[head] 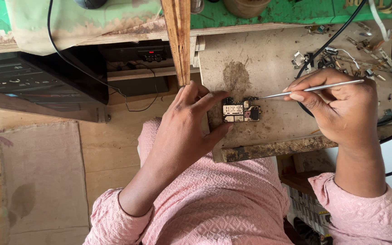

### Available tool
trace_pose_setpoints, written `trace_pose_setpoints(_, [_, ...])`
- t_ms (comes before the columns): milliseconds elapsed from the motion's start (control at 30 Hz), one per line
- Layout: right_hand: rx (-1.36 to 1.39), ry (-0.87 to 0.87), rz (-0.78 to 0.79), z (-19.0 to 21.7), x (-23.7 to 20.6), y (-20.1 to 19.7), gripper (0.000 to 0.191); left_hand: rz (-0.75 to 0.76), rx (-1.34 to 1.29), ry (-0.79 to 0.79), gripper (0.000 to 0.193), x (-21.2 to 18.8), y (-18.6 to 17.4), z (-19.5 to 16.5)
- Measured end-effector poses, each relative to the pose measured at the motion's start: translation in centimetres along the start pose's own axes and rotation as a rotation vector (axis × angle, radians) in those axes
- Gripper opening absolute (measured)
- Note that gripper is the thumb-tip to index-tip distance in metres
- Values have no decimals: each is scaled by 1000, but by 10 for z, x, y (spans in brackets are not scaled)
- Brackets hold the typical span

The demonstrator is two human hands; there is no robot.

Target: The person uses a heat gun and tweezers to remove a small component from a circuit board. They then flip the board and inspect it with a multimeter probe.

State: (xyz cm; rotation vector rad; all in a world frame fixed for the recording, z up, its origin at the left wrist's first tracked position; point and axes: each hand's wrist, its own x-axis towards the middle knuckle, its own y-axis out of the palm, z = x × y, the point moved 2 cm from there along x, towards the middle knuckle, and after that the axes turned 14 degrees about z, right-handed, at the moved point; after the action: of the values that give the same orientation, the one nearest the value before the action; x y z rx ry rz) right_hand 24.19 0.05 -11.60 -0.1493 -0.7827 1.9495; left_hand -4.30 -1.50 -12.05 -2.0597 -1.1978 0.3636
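Nearest the camera, at six o'clock, lies the person's lap in a pink textured garment (214, 199), both sleeves pushed up the forearms; to the left, around eight o'clock, a piece of brown sacking (41, 181) lies flat on the wooden floor. Just above the lap, the left hand (184, 127) reaches up to the near edge of a worn wooden workboard (259, 59); its fingers are curled about the left end of a small phone circuit board (241, 110), thumb below and fingertips above, pinning it flat on the wood (the board sits near the centre of view, slightly toward one o'clock). At three o'clock the right hand (336, 106) pinches a slim metal probe (311, 88) between thumb and forefingers, the other fingers folded under; the probe runs leftward and its tip touches the upper right corner of the circuit board. A black cable (336, 36) curves behind the right hand and off toward twelve o'clock; farther out, at two o'clock, small metal parts and scraps (336, 61) lie scattered on the board; a wooden post (178, 41) stands at twelve o'clock, with a dark electronic unit (41, 81) at ten o'clock and a green surface (291, 11) along the top edge.
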Motion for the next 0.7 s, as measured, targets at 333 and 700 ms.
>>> trace_pose_setpoints(333, [-52,51,-33,5,2,0,5,-15,-12,2,49,3,2,2])
trace_pose_setpoints(700, [282,221,-136,-2,-4,3,5,-8,-34,-6,59,2,2,1])
